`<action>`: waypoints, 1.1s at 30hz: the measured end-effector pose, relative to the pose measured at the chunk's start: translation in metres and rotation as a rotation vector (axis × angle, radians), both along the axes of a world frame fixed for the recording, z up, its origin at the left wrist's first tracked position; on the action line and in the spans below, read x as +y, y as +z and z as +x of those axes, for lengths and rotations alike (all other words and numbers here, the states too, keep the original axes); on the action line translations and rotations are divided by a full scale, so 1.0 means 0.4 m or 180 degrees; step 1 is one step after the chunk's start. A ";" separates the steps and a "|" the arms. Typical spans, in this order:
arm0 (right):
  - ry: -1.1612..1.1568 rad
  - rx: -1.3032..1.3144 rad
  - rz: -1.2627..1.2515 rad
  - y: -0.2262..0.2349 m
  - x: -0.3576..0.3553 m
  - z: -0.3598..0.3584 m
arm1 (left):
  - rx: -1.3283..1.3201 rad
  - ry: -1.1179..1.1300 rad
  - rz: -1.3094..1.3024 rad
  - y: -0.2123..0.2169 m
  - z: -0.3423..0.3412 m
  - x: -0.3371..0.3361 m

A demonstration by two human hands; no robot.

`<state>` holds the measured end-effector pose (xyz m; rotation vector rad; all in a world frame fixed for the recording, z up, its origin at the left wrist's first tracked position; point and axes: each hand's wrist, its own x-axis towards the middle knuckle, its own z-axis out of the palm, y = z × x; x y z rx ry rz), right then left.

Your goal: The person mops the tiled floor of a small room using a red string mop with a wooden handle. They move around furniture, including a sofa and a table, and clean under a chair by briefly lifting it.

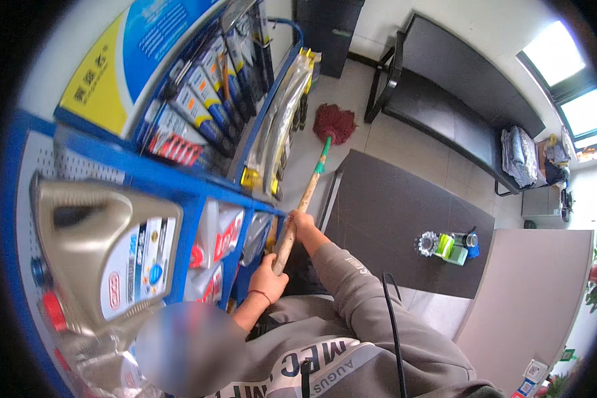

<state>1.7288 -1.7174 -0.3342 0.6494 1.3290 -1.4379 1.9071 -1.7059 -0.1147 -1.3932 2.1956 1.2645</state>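
Observation:
A mop (pixel 306 196) with a wooden handle reaches away from me, green wrapping near its far end. Its dark red mop head (pixel 335 124) rests on the tiled floor, between the shelf and the bench. My left hand (pixel 267 281), a thin band round its wrist, is closed round the near end of the handle. Farther up the same handle, my right hand (pixel 301 227) is wrapped round the wood. Both hands are between the blue shelf and the dark low table.
On my left stands a blue shelf rack (pixel 189 219) with jugs (pixel 106 259) and hanging packages (pixel 202 93). A dark table (pixel 398 212) to the right bears a glass ashtray (pixel 426 243) and small items. Beyond it are a black bench (pixel 438 106) and folded cloth (pixel 519 156).

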 end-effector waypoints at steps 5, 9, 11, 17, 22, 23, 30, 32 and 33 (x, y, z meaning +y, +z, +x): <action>-0.0311 -0.0048 -0.0254 -0.003 -0.107 -0.258 | -0.0360 -0.0356 -0.0326 -0.009 -0.280 -0.119; -0.0494 0.0292 -0.0177 -0.064 -0.219 -0.549 | -0.0201 -0.0620 -0.0302 -0.054 -0.563 -0.254; -0.0160 0.0282 0.0062 -0.042 -0.311 -0.698 | -0.0072 -0.0447 -0.0263 -0.084 -0.693 -0.329; 0.0921 0.0685 0.0638 -0.098 -0.471 -1.219 | 0.0061 -0.0017 0.0383 -0.184 -1.162 -0.477; 0.1228 0.1158 0.0854 -0.231 -0.541 -1.632 | 0.0606 0.0167 0.0916 -0.307 -1.543 -0.536; 0.1266 0.1317 0.1109 -0.243 -0.567 -1.673 | 0.0608 0.0259 0.1079 -0.357 -1.569 -0.540; 0.1618 0.1983 0.1767 -0.339 -0.657 -1.608 | 0.0199 0.0737 0.1682 -0.423 -1.330 -0.559; 0.1629 0.1809 0.1781 -0.357 -0.649 -1.548 | -0.0171 0.0976 0.2106 -0.317 -1.231 -0.606; 0.1636 0.1632 0.1800 -0.380 -0.647 -1.505 | -0.0455 0.1145 0.2350 -0.236 -1.200 -0.643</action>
